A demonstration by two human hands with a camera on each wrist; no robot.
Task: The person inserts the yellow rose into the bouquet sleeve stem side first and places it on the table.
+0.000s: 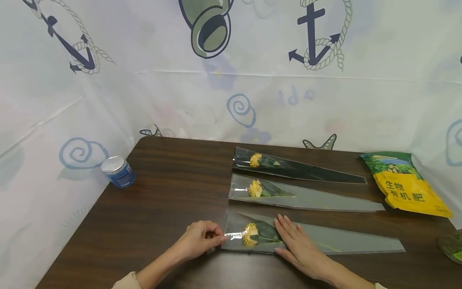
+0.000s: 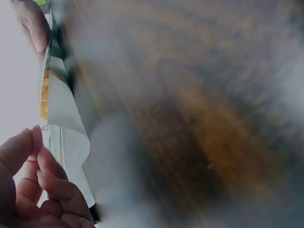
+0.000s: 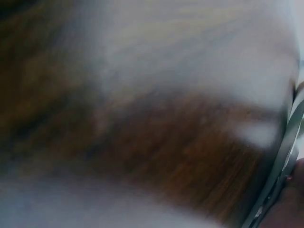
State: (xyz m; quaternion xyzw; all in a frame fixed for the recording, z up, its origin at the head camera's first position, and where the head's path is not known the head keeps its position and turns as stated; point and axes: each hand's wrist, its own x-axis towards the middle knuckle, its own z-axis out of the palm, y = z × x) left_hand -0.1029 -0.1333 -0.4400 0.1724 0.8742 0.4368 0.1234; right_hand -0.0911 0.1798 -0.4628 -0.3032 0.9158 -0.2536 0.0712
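A clear-and-grey flower sleeve (image 1: 361, 240) lies nearest me on the table, its wide end to the left, with a yellow rose (image 1: 250, 235) and green leaves inside. At the wide end, my left hand (image 1: 202, 239) pinches the sleeve's edge between thumb and forefinger. In the left wrist view, the left hand (image 2: 42, 185) has its fingertips together beside the lifted, curved film (image 2: 66, 107). My right hand (image 1: 301, 249) rests flat across the sleeve over the leaves, fingers straight. Only a blurred bit of this hand (image 3: 287, 202) shows in the right wrist view.
Behind lie a second grey sleeve (image 1: 332, 202) and a black sleeve (image 1: 317, 173), each with a yellow rose. A yellow-and-green bag (image 1: 411, 188) lies at the right, near a partly visible green object (image 1: 451, 247). A blue jar (image 1: 119, 171) stands at the table's left edge.
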